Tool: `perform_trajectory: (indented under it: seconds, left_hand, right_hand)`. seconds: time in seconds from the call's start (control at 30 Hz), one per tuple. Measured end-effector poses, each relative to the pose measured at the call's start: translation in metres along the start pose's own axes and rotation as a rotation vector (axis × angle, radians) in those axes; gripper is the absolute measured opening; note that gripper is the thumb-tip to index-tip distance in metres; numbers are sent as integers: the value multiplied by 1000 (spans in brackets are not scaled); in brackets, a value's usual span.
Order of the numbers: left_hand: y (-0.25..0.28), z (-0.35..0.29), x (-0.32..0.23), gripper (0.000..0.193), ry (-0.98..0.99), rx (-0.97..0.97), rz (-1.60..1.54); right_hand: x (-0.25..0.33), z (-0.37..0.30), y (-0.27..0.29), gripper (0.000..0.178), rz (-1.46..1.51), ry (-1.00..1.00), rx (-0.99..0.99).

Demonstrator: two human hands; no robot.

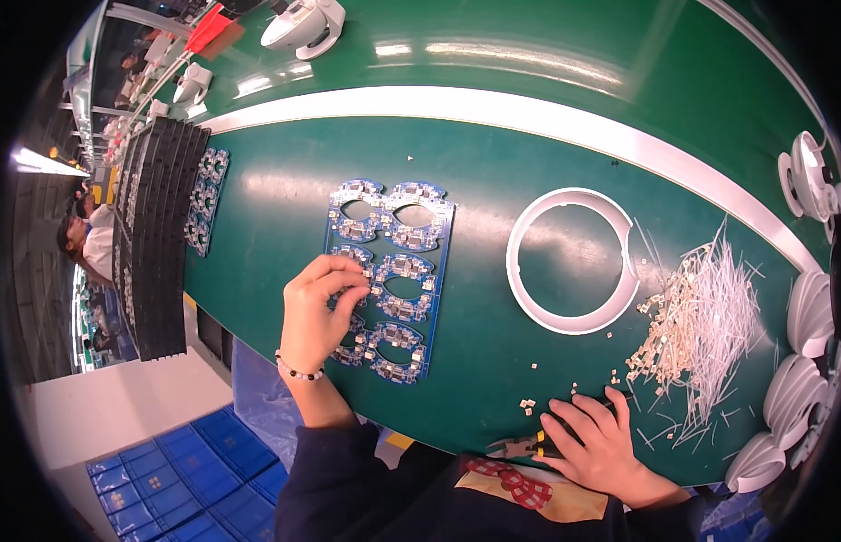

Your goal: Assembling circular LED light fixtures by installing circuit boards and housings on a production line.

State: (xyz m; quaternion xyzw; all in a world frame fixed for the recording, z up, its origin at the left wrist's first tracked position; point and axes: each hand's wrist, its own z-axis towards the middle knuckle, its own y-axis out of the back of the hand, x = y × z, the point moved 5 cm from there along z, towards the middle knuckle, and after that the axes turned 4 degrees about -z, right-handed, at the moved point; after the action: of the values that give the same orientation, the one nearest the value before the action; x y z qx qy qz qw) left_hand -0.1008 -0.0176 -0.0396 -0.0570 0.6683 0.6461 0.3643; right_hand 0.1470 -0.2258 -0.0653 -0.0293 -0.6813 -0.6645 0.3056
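Observation:
A blue circuit board panel (446, 262) with several oval cut-outs lies on the green table. Over its middle left part is my left hand (317, 303), thumb and forefinger brought together at the board; anything between the fingertips is too small to make out. My right hand (597, 438) rests on the table near the front edge, fingers spread. Beside its thumb lie cutters (520, 447) with yellow on the handles, partly covered by the hand. A few small cream-coloured square parts (527, 406) are scattered just beyond its fingers.
A white plastic ring (520, 280) lies right of the board. Farther right are piles of small cream parts (664, 339) and thin white strips (723, 325). Stacked black trays (154, 244) and another blue board (206, 203) stand left. White round housings (795, 397) line the right edge.

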Motion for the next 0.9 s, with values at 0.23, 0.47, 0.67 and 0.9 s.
perform_trajectory:
  seconds: [0.23,0.47,0.67,0.9]
  left_hand:
    - [3,-1,-3,10,9,-11,-78]
    - [-34,-6,-87,8,-575,106,-176]
    - [-42,-7,-97,18,-625,284,-188]
    - [19,25,15,20,-146,-22,-44]
  right_hand:
    - [0,0,2,56,-5,10,11]
    - [-3,-1,0,56,-34,-8,17]
    - [5,4,3,56,-12,21,2]
    - [2,3,2,54,-14,4,3]
